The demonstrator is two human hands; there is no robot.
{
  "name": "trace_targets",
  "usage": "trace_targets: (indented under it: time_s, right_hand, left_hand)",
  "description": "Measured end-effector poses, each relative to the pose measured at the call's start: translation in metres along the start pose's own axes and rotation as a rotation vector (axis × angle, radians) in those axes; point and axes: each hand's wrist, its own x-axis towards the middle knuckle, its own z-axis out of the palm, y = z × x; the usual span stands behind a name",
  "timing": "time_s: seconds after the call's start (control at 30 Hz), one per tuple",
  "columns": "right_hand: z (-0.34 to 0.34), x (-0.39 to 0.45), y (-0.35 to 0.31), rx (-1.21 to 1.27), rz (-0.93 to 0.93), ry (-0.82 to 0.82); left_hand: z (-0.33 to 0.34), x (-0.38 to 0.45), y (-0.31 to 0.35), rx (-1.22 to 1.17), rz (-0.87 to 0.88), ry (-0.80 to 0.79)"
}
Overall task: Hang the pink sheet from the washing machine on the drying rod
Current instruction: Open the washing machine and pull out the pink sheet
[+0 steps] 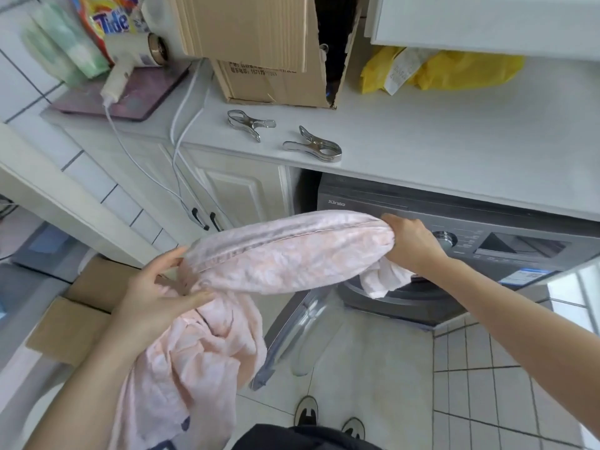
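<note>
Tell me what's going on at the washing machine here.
A person stands in front of the grey washing machine, whose door hangs open, and holds a pink sheet stretched between both hands. The left hand grips one bunched end, with more fabric trailing down below it. The right hand grips the other end near the drum opening. Two metal clips lie on the countertop above. No drying rod is in view.

floor: pale square tiles (480,384) with dark grout, lower right
walls: white tiles (19,76) along the left edge
counter: white worktop (438,141) across the middle
cabinet: white panelled doors (233,190), black handles (204,219), centre left
light: bright, even daylight
</note>
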Motion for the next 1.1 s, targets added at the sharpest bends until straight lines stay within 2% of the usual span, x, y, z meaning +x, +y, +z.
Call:
trace_targets:
  time_s: [0.1,0.33,0.5,0.6,0.73,0.9,0.97,1.1]
  right_hand:
    - [-0.008,-0.006,-0.019,0.034,0.015,0.036]
    - [-0.008,-0.029,-0.096,-0.003,-0.187,0.003]
    - [-0.007,-0.047,-0.151,0.047,-0.289,0.064]
    - [-0.014,-0.056,-0.166,0.121,-0.302,0.071]
    - [-0.024,-0.067,-0.166,0.160,-0.358,0.111]
    - [-0.020,-0.071,-0.140,0.173,-0.400,0.222]
    - [-0.012,-0.067,-0.127,0.206,-0.409,0.196]
    - [0.013,-0.061,-0.103,0.334,-0.392,0.035]
  left_hand:
    - [-0.005,0.003,-0.006,0.132,0.014,0.052]
    - [0.014,0.007,-0.010,0.188,0.133,-0.086]
    - [0.062,-0.004,0.000,0.336,0.260,-0.256]
    - [0.089,-0.007,0.002,0.318,0.256,-0.233]
    - [0.094,-0.003,0.003,0.268,0.248,-0.081]
    - [0.070,-0.004,0.011,0.084,0.382,-0.039]
    - [0.063,-0.009,0.022,0.061,0.394,-0.049]
    - [0.047,-0.020,0.043,0.009,0.399,-0.094]
